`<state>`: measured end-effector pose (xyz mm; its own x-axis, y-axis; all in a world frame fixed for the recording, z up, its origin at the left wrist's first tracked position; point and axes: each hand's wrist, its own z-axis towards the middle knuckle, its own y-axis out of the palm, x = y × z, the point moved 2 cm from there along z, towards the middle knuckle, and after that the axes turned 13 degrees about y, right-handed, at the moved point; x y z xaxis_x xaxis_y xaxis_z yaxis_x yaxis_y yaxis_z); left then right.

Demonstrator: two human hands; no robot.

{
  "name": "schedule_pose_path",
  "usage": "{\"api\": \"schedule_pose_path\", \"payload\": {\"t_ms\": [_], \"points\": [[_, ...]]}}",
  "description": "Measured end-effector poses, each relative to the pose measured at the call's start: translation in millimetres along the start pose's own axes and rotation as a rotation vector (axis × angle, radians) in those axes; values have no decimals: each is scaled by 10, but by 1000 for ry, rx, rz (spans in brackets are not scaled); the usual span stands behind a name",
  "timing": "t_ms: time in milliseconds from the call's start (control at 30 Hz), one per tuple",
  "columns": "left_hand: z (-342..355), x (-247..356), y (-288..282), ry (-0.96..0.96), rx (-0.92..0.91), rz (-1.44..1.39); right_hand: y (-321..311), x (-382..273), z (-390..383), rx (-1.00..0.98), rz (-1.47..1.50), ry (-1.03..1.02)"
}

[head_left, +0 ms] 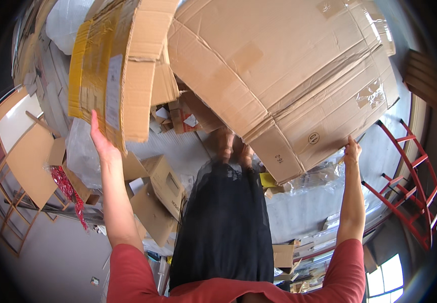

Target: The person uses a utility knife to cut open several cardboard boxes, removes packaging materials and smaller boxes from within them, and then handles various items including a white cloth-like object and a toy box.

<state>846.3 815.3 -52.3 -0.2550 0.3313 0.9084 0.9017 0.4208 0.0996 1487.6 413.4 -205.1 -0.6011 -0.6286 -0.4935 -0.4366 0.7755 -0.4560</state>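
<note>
My left hand point(103, 145) is at the lower edge of a folded cardboard piece point(140, 101) with yellow tape and a white label on its side. One digit stretches up along the taped face; my other fingers are partly hidden by the board. A large flattened cardboard box point(259, 70), creased and patched with clear tape, spreads across the upper middle and right. At its lower right edge my right hand point(352, 150) is closed, pinching the board. Both cardboard pieces are raised in front of me, the folded one overlapping the large sheet's left edge.
Opened cardboard boxes point(160, 189) lie on the floor to my left, near clear plastic wrap point(83, 154) and red netting point(69, 189). A red metal frame point(415, 187) stands at right. A wooden rack point(14, 217) is at far left. Cardboard scraps lie around my feet.
</note>
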Motion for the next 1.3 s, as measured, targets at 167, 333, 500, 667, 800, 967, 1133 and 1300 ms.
{"api": "schedule_pose_path", "payload": {"t_ms": [167,333,500,667,800,967,1133,1300], "points": [[-687,-351,-493,-31,92,-11,177,71,113,-102,-13,-88],[-1225,-452,-701,-232,205,85,666,-460,28,-169,-144,-252],[-1640,-446,-1441,-286,250,-28,1181,-867,-462,481,-891,-697],[-1925,-348,-1767,-331,230,-13,2193,-250,-1626,-25,-758,-1185],[-1995,-471,-1908,-315,270,-79,3075,92,-2457,-303,-942,-1360],[-2214,-600,-2090,-339,327,-241,3904,286,-2722,-321,-1286,-1259],[-2511,-663,-2426,-317,371,-330,4187,434,-2517,-124,-1497,-1390],[-2896,-666,-3130,-294,441,-310,4018,206,-2867,-217,-1549,-1287]]}}
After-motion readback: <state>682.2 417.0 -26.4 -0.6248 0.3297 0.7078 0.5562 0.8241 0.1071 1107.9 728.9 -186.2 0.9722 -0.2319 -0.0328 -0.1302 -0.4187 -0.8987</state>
